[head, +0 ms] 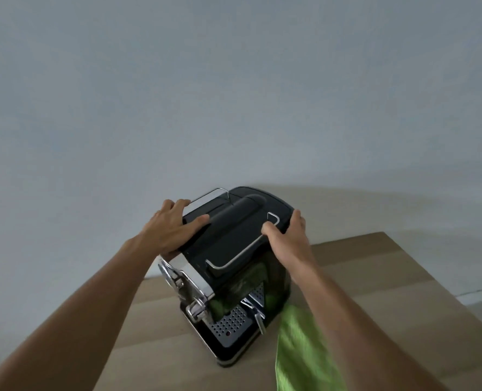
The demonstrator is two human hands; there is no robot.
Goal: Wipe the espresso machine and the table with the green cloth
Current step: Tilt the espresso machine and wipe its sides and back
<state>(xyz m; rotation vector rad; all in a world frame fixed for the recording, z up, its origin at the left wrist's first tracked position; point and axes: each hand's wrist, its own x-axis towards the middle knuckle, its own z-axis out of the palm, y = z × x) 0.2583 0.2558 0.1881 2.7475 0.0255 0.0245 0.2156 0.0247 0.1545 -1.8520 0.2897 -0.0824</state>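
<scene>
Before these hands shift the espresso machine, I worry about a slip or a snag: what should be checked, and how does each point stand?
1. Left hand holds the espresso machine at its top left edge: ok.
2. Right hand holds the top right edge, thumb on top: ok.
3. Green cloth free of the base: cannot tell; it lies on the table at the machine's right, under the right forearm.
4. Drip tray seated in the base: ok.
5. Water in the drip tray: cannot tell.
</scene>
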